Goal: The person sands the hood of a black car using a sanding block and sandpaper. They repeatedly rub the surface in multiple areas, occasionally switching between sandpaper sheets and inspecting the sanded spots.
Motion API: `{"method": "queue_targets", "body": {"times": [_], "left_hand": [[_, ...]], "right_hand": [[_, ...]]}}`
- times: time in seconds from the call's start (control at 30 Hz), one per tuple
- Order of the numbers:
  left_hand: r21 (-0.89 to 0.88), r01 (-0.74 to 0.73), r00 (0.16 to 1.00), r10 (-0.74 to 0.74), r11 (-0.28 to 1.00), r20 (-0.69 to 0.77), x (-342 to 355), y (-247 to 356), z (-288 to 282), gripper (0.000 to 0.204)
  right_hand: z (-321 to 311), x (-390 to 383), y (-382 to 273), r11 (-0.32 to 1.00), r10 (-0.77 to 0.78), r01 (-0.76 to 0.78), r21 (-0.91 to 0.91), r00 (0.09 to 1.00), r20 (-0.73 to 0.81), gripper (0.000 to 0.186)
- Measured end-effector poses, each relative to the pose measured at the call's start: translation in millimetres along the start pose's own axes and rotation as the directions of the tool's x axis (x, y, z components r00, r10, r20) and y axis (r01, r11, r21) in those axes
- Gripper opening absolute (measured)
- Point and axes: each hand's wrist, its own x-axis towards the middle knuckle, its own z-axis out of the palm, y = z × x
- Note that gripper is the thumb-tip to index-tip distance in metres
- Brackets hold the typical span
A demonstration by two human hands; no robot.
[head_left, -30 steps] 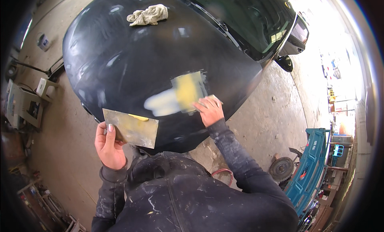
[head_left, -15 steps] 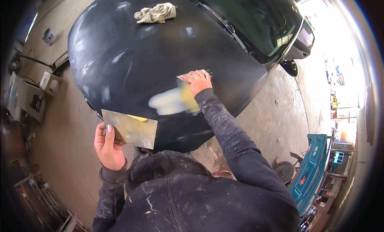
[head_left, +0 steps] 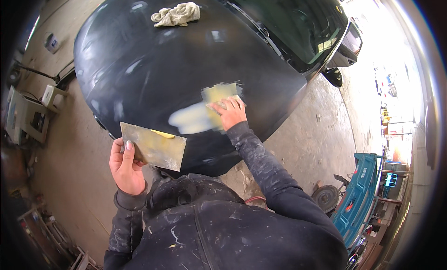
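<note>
My left hand [head_left: 126, 174] grips the lower left edge of a thin rectangular mixing plate [head_left: 153, 151], thumb on top. A strip of yellow putty [head_left: 163, 134] lies along the plate's upper edge. On the dark car hood [head_left: 158, 84], my right hand [head_left: 233, 115] presses a flat putty spreader [head_left: 240, 100], partly covered by the fingers. Under and beyond the spreader is a streaky yellow putty patch [head_left: 218, 91] with ragged edges. A whitish patch [head_left: 188, 120] adjoins it on the left.
A crumpled cloth [head_left: 177, 15] lies farther up the hood. The windshield [head_left: 298, 28] and side mirror [head_left: 334, 77] are at the far right. A teal vehicle panel [head_left: 356, 195] and a wheel [head_left: 325, 199] stand at right. A bucket [head_left: 51, 43] and white stool [head_left: 53, 98] are at left.
My right hand has drawn the spreader nearer to me, uncovering more yellow putty on the hood. My left hand still holds the plate in nearly the same place.
</note>
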Motion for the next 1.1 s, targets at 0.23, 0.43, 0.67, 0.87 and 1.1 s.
{"method": "queue_targets", "body": {"times": [0.23,0.43,0.67,0.87,1.1], "left_hand": [[0.003,0.010,0.998,-0.010,1.000,0.058,4,-1,3,0.012],[-0.001,0.010,0.998,-0.010,1.000,0.067,6,-3,2,0.011],[-0.010,0.015,0.999,-0.015,1.000,0.041,3,-3,0,0.012],[-0.014,0.020,1.000,-0.020,1.000,0.011,1,-3,-16,0.012],[-0.019,0.011,1.000,-0.011,1.000,-0.007,0,-2,-20,0.012]], "right_hand": [[-12,-43,-13,0.999,0.018,-0.017,0.044,0.999,-0.027,0.054],[-15,-77,-22,0.998,0.048,-0.045,0.051,0.996,-0.069,0.055],[-21,-111,-30,0.998,0.060,-0.057,0.039,0.996,-0.071,0.054],[-52,-102,-26,0.994,0.044,-0.056,0.096,0.992,0.117,0.044],[-40,-6,9,0.992,0.046,-0.041,0.120,0.998,-0.037,0.040]]}}
